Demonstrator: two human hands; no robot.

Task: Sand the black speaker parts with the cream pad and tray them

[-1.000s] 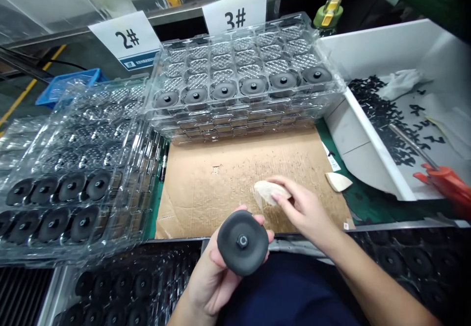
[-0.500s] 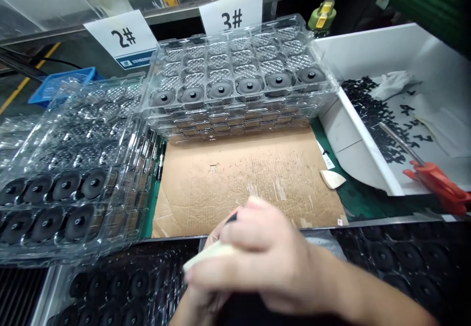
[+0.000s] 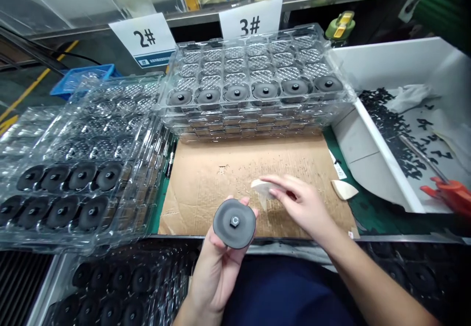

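My left hand (image 3: 215,267) holds a round black rubber disc (image 3: 234,223) with a small metal nut at its centre, raised face-up over the near edge of a cardboard sheet (image 3: 221,169). My right hand (image 3: 303,206) rests on the cardboard just right of the disc, fingers closed on a pale wedge-shaped sponge (image 3: 260,187). A second pale wedge (image 3: 344,189) lies loose to the right on the green mat.
A stack of clear blister trays (image 3: 253,86) with a row of black discs stands behind under sign 3#. More trays with discs (image 3: 73,169) sit at left under sign 2#. A white bin (image 3: 386,135) of small black parts and orange-handled scissors (image 3: 447,191) is at right.
Half a second ago my right hand was pressed over the disc with the sponge. It has now drawn back to the right onto the cardboard, leaving the disc uncovered in my left hand.
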